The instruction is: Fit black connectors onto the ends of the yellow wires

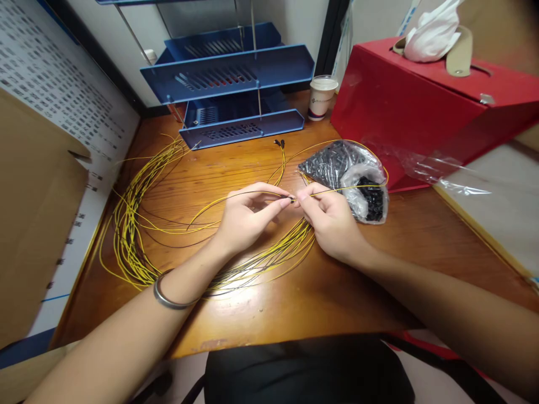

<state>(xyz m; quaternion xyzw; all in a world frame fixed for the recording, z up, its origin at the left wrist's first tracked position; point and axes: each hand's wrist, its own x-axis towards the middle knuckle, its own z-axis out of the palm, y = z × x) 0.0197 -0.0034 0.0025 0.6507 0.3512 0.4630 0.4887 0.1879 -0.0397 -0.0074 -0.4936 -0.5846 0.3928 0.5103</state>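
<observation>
My left hand (248, 216) pinches a small black connector (292, 200) between thumb and fingertips. Close against it, my right hand (326, 216) pinches a thin yellow wire (366, 186) that loops up behind the plastic bag. Yellow and black wire also runs leftward out of my left hand. Below and around my hands lies a large loose bundle of yellow and black wires (135, 224) on the table. Beyond my fingers, a few wires end in black connectors (279, 144). A clear bag of small black parts (330, 163) sits open just past my right hand.
A blue tiered tray (227, 76) stands at the back of the wooden table (261, 320). Right of it are a paper cup (322, 98) and a red box (404, 112) with white tissue (433, 33) on top. Cardboard (37, 213) stands at the left edge.
</observation>
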